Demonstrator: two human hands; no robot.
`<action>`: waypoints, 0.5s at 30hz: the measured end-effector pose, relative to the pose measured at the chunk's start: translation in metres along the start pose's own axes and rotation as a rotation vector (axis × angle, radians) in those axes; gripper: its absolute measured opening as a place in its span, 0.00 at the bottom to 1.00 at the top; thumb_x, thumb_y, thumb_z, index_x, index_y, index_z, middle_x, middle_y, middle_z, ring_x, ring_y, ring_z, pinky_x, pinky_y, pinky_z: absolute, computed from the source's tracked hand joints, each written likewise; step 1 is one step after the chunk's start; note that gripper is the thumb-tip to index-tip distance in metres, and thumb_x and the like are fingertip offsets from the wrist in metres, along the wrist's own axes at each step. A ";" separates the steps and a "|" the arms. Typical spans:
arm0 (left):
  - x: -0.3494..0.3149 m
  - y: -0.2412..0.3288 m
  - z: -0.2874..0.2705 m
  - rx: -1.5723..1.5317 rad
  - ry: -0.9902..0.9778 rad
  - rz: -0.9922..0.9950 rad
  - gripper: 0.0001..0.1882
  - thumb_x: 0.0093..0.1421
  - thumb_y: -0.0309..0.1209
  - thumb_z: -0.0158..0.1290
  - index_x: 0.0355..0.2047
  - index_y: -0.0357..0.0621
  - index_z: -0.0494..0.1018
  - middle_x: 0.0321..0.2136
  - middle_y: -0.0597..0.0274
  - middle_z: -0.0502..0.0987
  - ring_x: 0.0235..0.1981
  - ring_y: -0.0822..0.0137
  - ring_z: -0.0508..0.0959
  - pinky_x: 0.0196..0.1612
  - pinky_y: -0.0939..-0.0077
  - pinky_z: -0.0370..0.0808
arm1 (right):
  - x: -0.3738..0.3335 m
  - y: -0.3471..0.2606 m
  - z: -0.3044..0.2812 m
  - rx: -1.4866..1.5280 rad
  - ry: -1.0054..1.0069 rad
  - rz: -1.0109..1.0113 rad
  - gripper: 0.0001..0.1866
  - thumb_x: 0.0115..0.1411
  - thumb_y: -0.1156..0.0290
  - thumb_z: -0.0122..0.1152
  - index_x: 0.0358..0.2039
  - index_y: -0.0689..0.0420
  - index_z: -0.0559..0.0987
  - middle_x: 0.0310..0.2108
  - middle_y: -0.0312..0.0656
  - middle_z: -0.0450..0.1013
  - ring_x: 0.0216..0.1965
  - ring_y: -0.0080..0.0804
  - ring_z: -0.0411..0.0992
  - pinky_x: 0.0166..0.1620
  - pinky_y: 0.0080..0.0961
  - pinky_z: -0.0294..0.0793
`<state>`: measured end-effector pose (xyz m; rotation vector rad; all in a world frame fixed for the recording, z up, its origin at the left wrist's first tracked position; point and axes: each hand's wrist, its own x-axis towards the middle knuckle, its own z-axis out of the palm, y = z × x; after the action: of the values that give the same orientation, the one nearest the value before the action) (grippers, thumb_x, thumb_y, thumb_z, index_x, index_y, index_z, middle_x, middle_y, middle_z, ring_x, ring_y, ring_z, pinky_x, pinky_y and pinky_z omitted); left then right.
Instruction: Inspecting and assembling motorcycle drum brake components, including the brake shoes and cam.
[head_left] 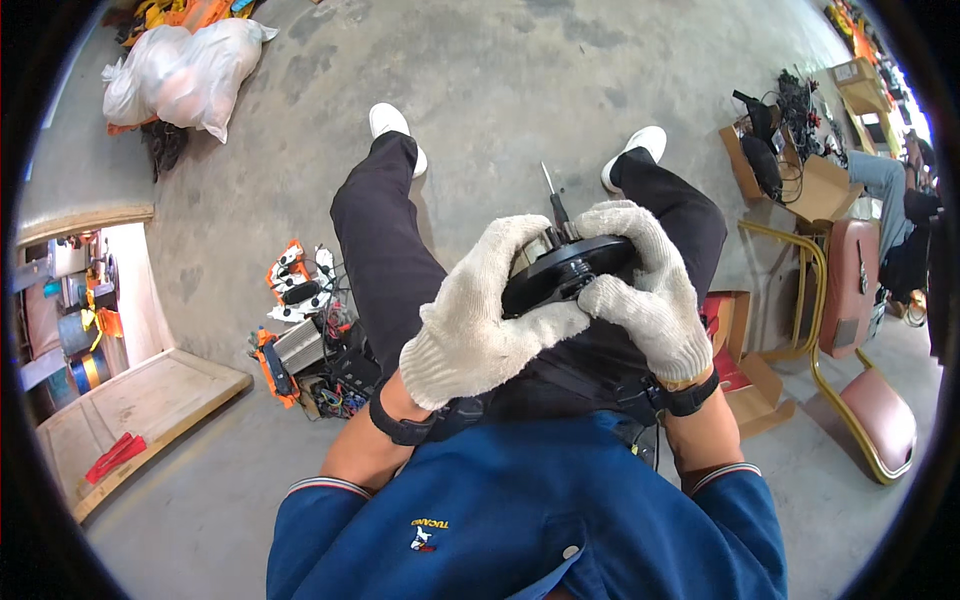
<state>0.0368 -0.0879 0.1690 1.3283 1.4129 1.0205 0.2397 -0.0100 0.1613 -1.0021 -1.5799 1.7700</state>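
Note:
Between my two gloved hands, above my lap, is a round black disc-shaped part (537, 284) with a raised ridged hub at its centre. My left hand (480, 320) grips its left side, with the thumb along the near edge and the fingers behind. My right hand (650, 290) closes on the right side, its thumb pressed beside the hub. Short dark posts stick up behind the disc; what they belong to I cannot tell. Beyond the hands, a screwdriver (558, 208) with a black handle lies on the floor between my legs.
Left of my legs sits a pile of orange, white and black electronic parts (310, 345). A wooden board (150, 420) holds a red item. At right stand a pink chair (855, 290), an open red-lined carton (745, 370) and a box of cables (790, 165). A seated person (885, 185) is beyond.

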 end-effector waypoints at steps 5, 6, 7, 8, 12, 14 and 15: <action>0.003 0.002 0.003 0.014 -0.004 -0.078 0.36 0.54 0.38 0.74 0.58 0.37 0.71 0.46 0.55 0.79 0.46 0.67 0.80 0.53 0.70 0.78 | -0.003 0.001 0.006 0.134 0.055 0.115 0.29 0.54 0.65 0.80 0.54 0.60 0.78 0.49 0.40 0.78 0.54 0.29 0.75 0.60 0.29 0.74; 0.004 0.003 0.003 0.034 0.006 -0.078 0.35 0.55 0.37 0.74 0.58 0.37 0.71 0.46 0.55 0.79 0.47 0.66 0.81 0.53 0.69 0.78 | -0.002 -0.001 0.005 0.147 0.057 0.143 0.29 0.55 0.66 0.79 0.55 0.60 0.78 0.49 0.40 0.78 0.54 0.29 0.75 0.60 0.29 0.74; 0.004 0.003 0.004 0.056 0.014 -0.081 0.34 0.55 0.37 0.74 0.57 0.37 0.71 0.46 0.54 0.79 0.47 0.66 0.81 0.53 0.69 0.79 | -0.002 -0.002 0.006 0.162 0.061 0.174 0.28 0.55 0.66 0.79 0.55 0.60 0.78 0.49 0.41 0.79 0.54 0.29 0.76 0.60 0.29 0.75; 0.004 0.003 0.004 0.058 0.008 -0.085 0.34 0.55 0.37 0.74 0.57 0.37 0.71 0.46 0.54 0.79 0.47 0.66 0.81 0.53 0.69 0.79 | -0.002 -0.003 0.006 0.167 0.065 0.177 0.28 0.55 0.66 0.79 0.55 0.60 0.78 0.49 0.41 0.79 0.54 0.29 0.76 0.60 0.29 0.75; 0.005 -0.001 0.002 -0.031 0.003 -0.120 0.32 0.57 0.36 0.72 0.57 0.36 0.71 0.47 0.55 0.80 0.48 0.67 0.81 0.53 0.69 0.79 | 0.001 0.000 0.008 0.106 0.061 0.199 0.30 0.56 0.67 0.77 0.57 0.61 0.77 0.50 0.43 0.78 0.55 0.31 0.75 0.62 0.30 0.73; 0.005 -0.004 0.001 -0.129 0.003 -0.164 0.32 0.58 0.36 0.72 0.57 0.36 0.71 0.47 0.55 0.80 0.47 0.67 0.81 0.53 0.70 0.79 | 0.004 0.002 0.006 0.065 0.062 0.178 0.32 0.56 0.67 0.76 0.60 0.61 0.76 0.52 0.45 0.78 0.56 0.32 0.75 0.63 0.30 0.73; 0.005 -0.006 0.001 -0.221 0.010 -0.224 0.32 0.60 0.36 0.71 0.58 0.33 0.70 0.47 0.55 0.80 0.47 0.68 0.81 0.51 0.71 0.79 | 0.005 0.001 0.004 -0.004 0.071 0.144 0.35 0.56 0.67 0.76 0.63 0.61 0.73 0.54 0.46 0.76 0.57 0.34 0.75 0.64 0.31 0.72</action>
<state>0.0364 -0.0830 0.1624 0.9826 1.3771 1.0012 0.2332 -0.0081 0.1596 -1.1945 -1.5011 1.8052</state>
